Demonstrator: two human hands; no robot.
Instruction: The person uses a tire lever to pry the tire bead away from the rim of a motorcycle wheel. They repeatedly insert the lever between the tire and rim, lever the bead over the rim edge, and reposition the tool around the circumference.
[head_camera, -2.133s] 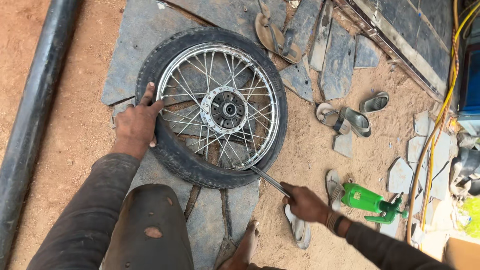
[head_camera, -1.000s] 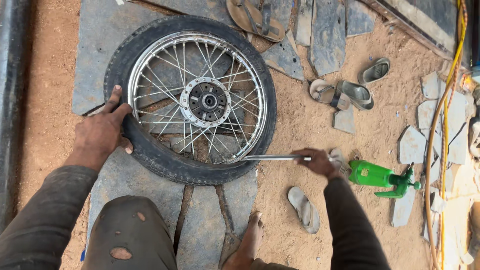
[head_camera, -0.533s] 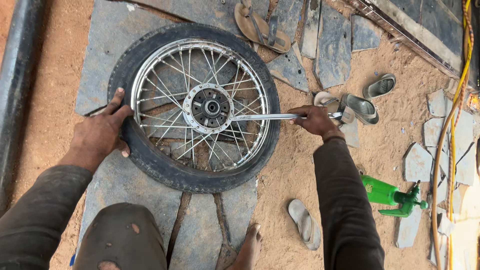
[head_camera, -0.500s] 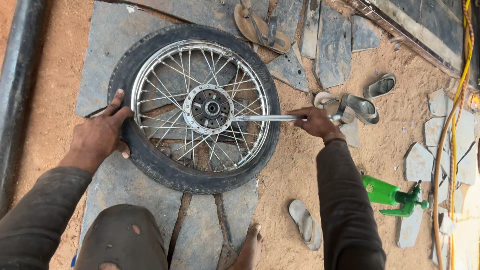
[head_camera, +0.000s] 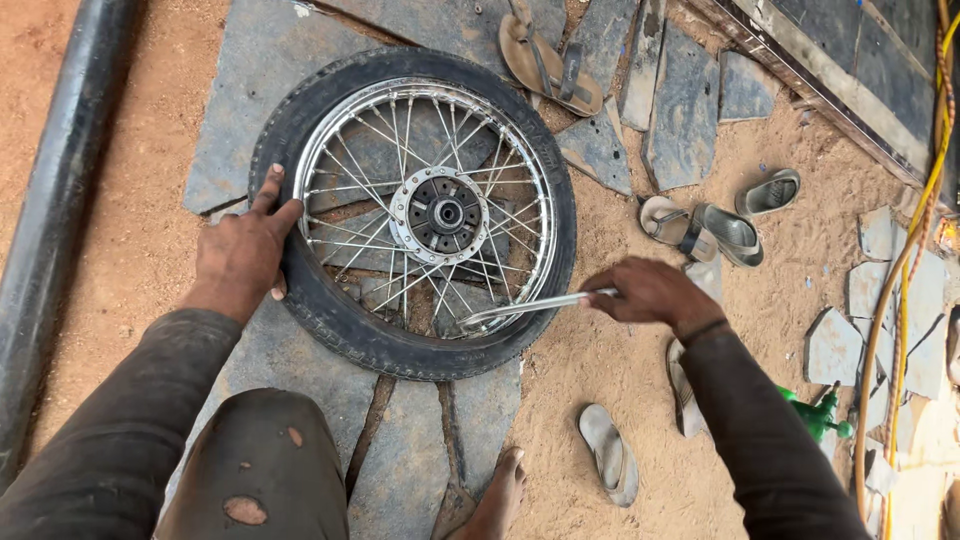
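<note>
My left hand (head_camera: 242, 252) lay flat, fingers spread, pressing the tyre (head_camera: 330, 310) of the spoked wheel (head_camera: 430, 205); my right hand (head_camera: 648, 293) gripped a metal lever (head_camera: 525, 305) whose tip rested at the rim.

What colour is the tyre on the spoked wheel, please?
The tyre is black, dusty in places; the head view shows it best.

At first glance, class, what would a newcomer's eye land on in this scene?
The spoked wheel with its black tyre, lying flat on grey stone slabs in the middle. The left hand presses on the tyre's left side, while the right hand holds a metal lever wedged at the rim. Sandals lie scattered on the sand to the right.
</note>
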